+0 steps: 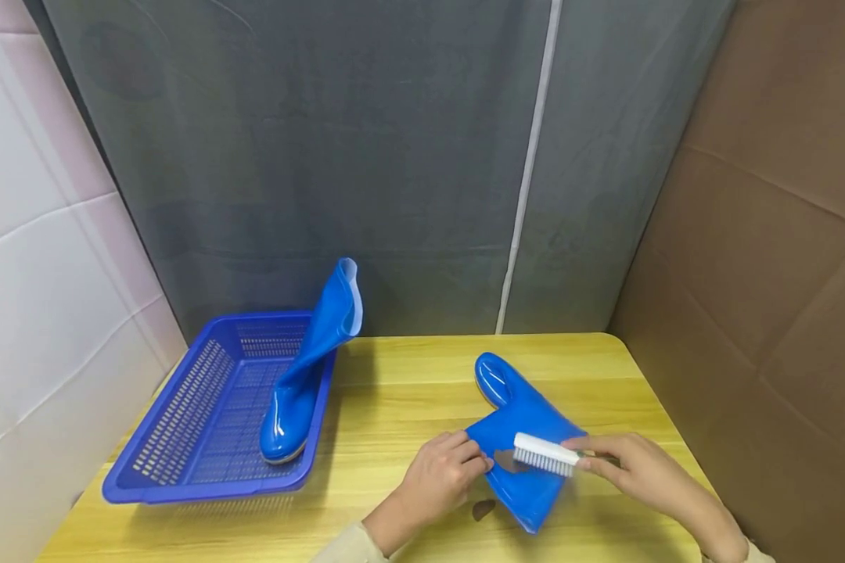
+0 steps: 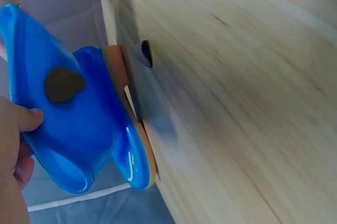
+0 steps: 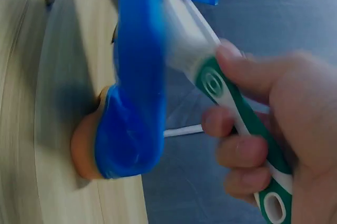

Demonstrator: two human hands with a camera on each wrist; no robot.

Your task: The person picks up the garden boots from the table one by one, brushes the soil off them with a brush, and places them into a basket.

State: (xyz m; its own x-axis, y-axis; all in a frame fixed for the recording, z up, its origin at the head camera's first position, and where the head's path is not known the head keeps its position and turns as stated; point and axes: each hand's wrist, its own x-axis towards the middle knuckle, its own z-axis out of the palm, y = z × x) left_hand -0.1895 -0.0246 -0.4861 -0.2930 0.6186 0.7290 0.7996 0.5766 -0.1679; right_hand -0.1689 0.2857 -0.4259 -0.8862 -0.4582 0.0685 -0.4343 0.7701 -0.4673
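A glossy blue rain boot [image 1: 535, 418] is on the table, its toe toward the back and its shaft tilted toward me. My left hand [image 1: 445, 473] grips the shaft by its rim; in the left wrist view the thumb [image 2: 30, 120] presses the outer face. A brown patch [image 2: 64, 84] marks the shaft. My right hand [image 1: 641, 473] holds a scrub brush [image 1: 545, 452] with a white head and, in the right wrist view, a green-and-white handle [image 3: 239, 108]. The bristles face the shaft beside the patch; motion blur hides whether they touch.
To the left stands a blue plastic basket [image 1: 211, 493] with a second blue boot [image 1: 296, 399] leaning upright inside it. A small dark brown piece [image 1: 483, 510] lies on the wooden table [image 1: 394, 391] near my left hand. A grey curtain [image 1: 324, 156] closes the back.
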